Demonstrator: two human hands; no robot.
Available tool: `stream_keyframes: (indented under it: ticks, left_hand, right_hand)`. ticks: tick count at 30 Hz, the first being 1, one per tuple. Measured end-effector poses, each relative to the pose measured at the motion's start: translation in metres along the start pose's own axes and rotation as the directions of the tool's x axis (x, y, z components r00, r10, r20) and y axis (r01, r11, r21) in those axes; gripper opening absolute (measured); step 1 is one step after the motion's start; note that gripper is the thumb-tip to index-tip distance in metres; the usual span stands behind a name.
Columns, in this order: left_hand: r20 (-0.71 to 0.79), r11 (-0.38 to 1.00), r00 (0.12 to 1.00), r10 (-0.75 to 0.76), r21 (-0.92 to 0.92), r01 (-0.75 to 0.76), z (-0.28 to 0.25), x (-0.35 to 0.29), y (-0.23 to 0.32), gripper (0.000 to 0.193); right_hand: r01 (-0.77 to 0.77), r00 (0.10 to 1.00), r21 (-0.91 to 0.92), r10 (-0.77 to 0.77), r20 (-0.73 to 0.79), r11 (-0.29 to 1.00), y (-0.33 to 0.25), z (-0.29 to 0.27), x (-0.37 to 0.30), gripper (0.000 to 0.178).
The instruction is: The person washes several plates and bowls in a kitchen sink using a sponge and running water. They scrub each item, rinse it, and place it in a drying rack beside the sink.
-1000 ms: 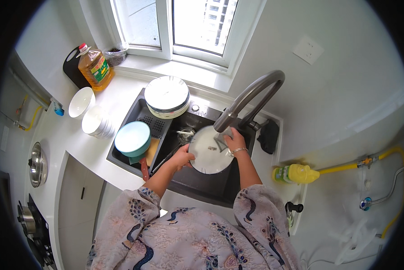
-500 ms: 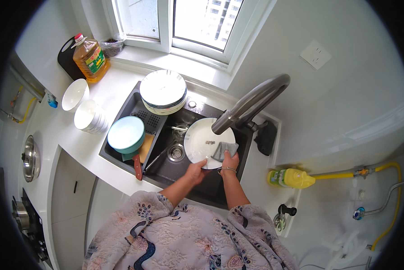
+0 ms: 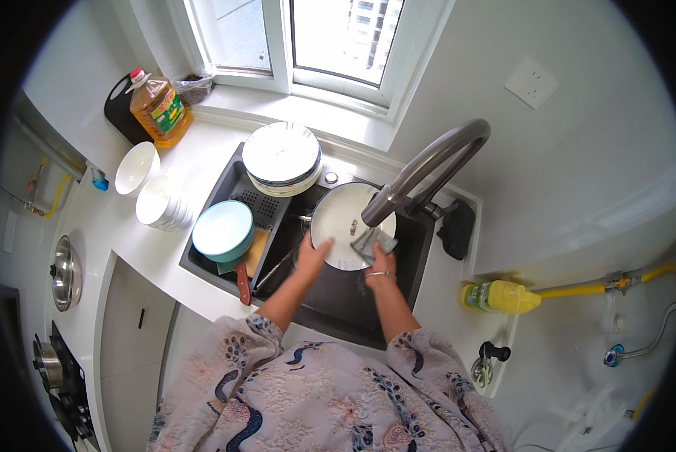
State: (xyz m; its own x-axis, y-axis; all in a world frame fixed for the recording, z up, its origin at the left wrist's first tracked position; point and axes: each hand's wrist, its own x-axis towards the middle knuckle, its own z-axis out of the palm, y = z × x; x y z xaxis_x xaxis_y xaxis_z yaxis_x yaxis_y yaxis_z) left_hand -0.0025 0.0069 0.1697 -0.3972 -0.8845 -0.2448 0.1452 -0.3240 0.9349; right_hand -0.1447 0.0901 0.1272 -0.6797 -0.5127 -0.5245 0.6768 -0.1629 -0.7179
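Observation:
A white plate [image 3: 338,218] with a dark rim is held up over the dark sink [image 3: 345,301], under the tap [image 3: 379,207]. My left hand [image 3: 310,258] grips the plate's lower left edge, its thumb over the upper face and its fingers partly hidden. My right hand [image 3: 382,265], with a bracelet at the wrist, is closed on a grey cloth [image 3: 376,242] pressed against the plate's lower right. A small dark pattern shows near the plate's middle.
Plates [image 3: 281,154] are stacked at the sink's back left. A light-blue bowl [image 3: 223,226] rests beside a red-handled knife [image 3: 243,282] on the sink's left side. White bowls [image 3: 157,202], an oil bottle [image 3: 159,111] and a yellow bottle [image 3: 500,297] stand on the counter.
My left hand has shifted from the plate's bottom edge round to its left edge. The plate has turned and sits slightly farther from me; the cloth stays in my right hand.

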Motion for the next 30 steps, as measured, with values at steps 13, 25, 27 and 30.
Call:
stream_keyframes:
  ticks: [13, 25, 27, 30]
  left_hand:
    - [-0.071, 0.986, 0.988, 0.139, 0.1, -0.132, -0.003, -0.018, -0.001, 0.057]
    - [0.529, 0.598, 0.833, -0.161, 0.723, -0.344, -0.017, 0.0, 0.046, 0.049]
    - [0.495, 0.571, 0.857, -0.141, 0.748, -0.338, -0.012, 0.002, 0.049, 0.051]
    - [0.516, 0.803, 0.855, -0.056, 0.532, -0.268, -0.018, 0.008, 0.042, 0.05]
  right_hand:
    - [-0.189, 0.979, 0.044, 0.191, -0.075, 0.981, 0.015, 0.007, -0.019, 0.03]
    - [0.887, 0.449, -0.458, -0.12, 0.885, -0.06, -0.074, 0.053, -0.023, 0.03]
    - [0.833, 0.544, -0.543, -0.025, 0.839, -0.107, -0.078, 0.06, -0.028, 0.03]
    - [0.611, 0.785, -0.736, -0.097, 0.612, 0.292, -0.079, 0.025, 0.015, 0.025]
